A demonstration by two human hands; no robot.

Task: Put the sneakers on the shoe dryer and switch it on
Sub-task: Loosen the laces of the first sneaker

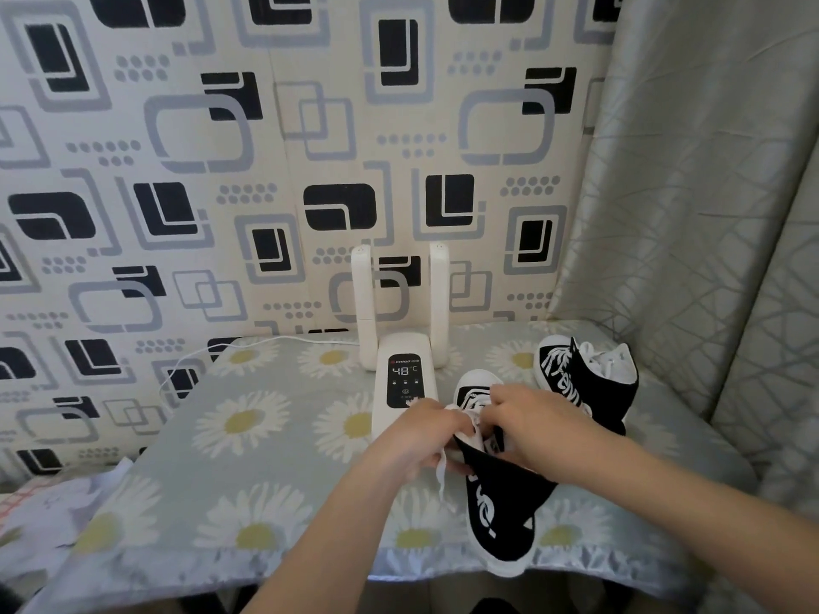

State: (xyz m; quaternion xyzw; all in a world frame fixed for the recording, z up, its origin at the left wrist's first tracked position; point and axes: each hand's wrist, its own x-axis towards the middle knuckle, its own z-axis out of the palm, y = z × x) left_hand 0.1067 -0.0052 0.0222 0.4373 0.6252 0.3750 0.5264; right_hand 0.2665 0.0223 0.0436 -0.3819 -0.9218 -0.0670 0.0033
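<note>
White laces (461, 429) half-hidden — left hand (419, 438) and right hand (538, 425) both pinch them over the near sneaker (501, 511); dryer (404, 370) reads 48°C.

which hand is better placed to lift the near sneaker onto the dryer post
Left, probably. The left hand grips the near sneaker at its laces, right beside the shoe dryer. The right hand works from the sneaker's far side.

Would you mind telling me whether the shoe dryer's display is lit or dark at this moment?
Lit: the shoe dryer shows 48 °C on its dark display panel. Both its tubes are bare.
</note>
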